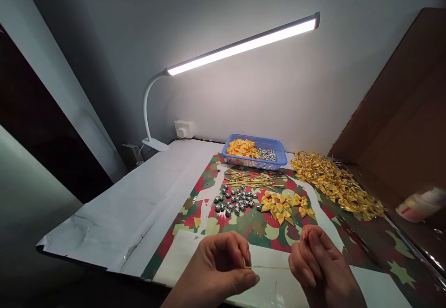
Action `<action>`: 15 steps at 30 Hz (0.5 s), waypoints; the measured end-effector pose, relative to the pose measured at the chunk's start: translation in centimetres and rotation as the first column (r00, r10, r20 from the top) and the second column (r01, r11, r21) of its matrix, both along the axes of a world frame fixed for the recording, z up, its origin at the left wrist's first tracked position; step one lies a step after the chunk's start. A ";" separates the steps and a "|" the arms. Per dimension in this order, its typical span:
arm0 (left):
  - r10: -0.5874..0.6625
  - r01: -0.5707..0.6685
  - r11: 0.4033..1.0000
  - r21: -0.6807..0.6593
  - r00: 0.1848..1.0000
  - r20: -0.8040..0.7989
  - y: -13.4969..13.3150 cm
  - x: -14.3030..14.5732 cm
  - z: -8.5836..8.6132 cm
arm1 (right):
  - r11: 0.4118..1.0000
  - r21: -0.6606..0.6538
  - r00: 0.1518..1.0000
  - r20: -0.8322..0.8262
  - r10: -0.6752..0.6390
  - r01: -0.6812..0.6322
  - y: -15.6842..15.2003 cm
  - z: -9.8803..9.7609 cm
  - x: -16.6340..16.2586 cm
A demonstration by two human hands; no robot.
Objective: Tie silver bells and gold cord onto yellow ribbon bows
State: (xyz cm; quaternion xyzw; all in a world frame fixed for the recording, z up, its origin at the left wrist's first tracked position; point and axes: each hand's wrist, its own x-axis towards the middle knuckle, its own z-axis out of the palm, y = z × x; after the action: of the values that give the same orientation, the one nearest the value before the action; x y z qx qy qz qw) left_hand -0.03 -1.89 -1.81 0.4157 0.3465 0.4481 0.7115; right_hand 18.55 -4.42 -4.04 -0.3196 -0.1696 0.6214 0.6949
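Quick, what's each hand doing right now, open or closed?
Left hand: closed, pinching a thin gold cord.
Right hand: closed, apparently holding the same cord.

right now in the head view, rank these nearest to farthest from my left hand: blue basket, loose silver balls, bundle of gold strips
From your left hand:
1. loose silver balls, just beyond it on the patterned sheet
2. bundle of gold strips, behind the balls
3. blue basket, at the back, near the wall
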 end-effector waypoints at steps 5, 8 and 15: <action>0.009 -0.008 0.999 -0.040 1.000 0.025 0.4 -0.1 -0.1 | 1.000 0.013 1.000 0.030 0.002 -0.003 0.1 0.1 0.2; 0.003 -0.001 0.998 -0.060 1.000 0.025 0.5 0.0 -0.2 | 1.000 0.013 0.999 0.032 -0.005 0.005 0.3 0.2 0.2; 0.006 -0.005 0.998 -0.068 1.000 0.015 1.1 -0.1 -0.4 | 1.000 -0.013 0.999 0.043 -0.002 0.002 0.3 0.1 0.2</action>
State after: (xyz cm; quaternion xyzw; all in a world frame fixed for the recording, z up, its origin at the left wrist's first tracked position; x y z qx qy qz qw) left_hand -0.13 -0.80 -2.21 0.3868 0.3572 0.4411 0.7268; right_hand 18.78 -4.13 -3.98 -0.3376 -0.1803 0.6148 0.6896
